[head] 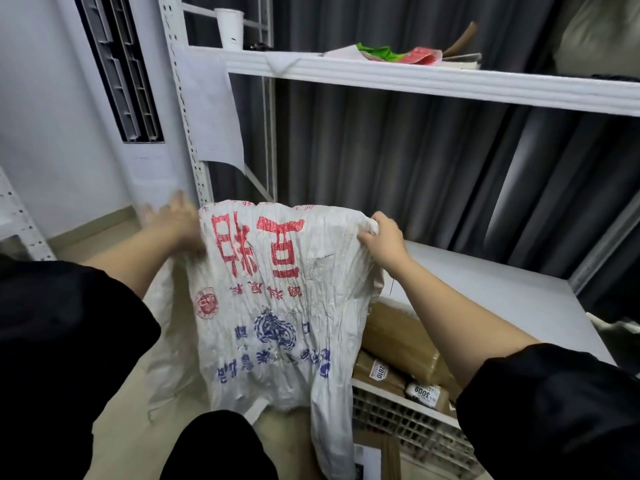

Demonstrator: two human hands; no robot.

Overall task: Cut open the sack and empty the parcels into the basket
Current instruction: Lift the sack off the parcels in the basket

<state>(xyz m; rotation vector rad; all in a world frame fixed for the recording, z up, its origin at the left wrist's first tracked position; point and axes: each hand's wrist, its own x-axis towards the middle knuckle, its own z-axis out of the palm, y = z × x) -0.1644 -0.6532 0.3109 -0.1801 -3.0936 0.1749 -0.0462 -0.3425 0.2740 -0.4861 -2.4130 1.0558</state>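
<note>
Both arms are reaching out — the right hand (382, 239) is pinching the crumpled white woven sack (273, 306) with red and blue print, its grip closed on the top corner; the left hand (176, 216) is blurry — can't tell its grip.

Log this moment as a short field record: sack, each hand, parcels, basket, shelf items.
sack: white woven sack with red and blue print, held up, hanging limp
right hand: right hand grips the sack's top right corner
left hand: left hand at the top left edge, blurred; grip unclear
parcels: brown taped parcels with labels lying in the basket
basket: white slotted plastic basket, lower right, below the sack
shelf items: white paper cup and papers on the white shelf
</note>
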